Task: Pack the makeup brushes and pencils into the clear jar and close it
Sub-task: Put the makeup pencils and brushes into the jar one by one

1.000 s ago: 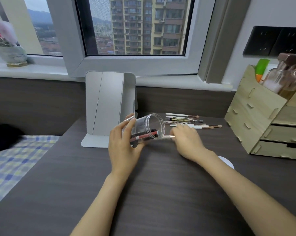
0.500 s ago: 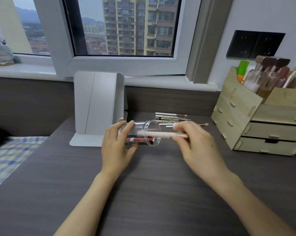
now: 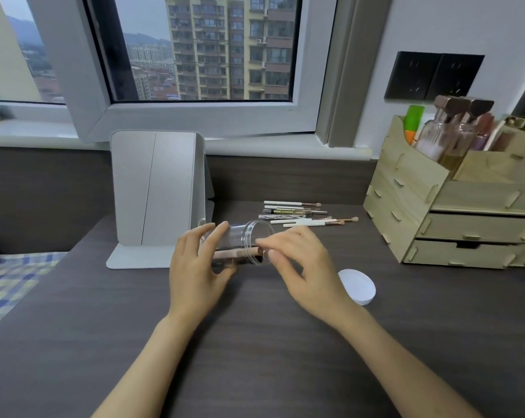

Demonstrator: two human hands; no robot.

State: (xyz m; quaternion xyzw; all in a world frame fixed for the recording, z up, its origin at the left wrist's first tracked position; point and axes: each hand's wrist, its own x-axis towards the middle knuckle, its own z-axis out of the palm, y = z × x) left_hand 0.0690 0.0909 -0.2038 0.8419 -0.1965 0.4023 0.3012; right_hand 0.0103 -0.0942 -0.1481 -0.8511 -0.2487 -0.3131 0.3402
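Head view: jar [image 3: 243, 241] lies sideways on desk [image 3: 255, 342], left hand [image 3: 196, 267] clasping it; pink brush [image 3: 237, 252], half out before, now inside, apparently beside pencils. Right hand [image 3: 303, 267] loose, empty. Lid [image 3: 357, 286] off.

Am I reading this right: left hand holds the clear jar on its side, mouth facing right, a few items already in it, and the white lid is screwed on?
Not quite. The head view shows the white lid lying loose on the desk, right of the right hand, not on the jar. The rest holds: the left hand holds the clear jar on its side, mouth rightward, items inside.
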